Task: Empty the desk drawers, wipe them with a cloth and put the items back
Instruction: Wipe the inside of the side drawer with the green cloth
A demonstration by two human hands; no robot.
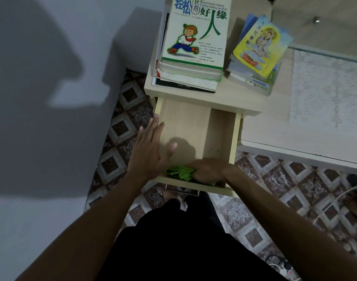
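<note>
Pale wooden pulled-out drawer (185, 126), emptied, mid-wipe: right hand (209, 169) fingers curled on crumpled green cloth (180, 173) at its front wall, left hand (151, 147) spread on its left rim; stacked books (193, 43) on counter (234, 98) behind await return.

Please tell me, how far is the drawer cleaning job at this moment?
Done: the pale wooden drawer is pulled out and holds no items; two book stacks lie on the desk top. In hand: the right hand presses a green cloth at its front edge; the left hand is open by its side. Left: finishing wiping, returning items.
</note>
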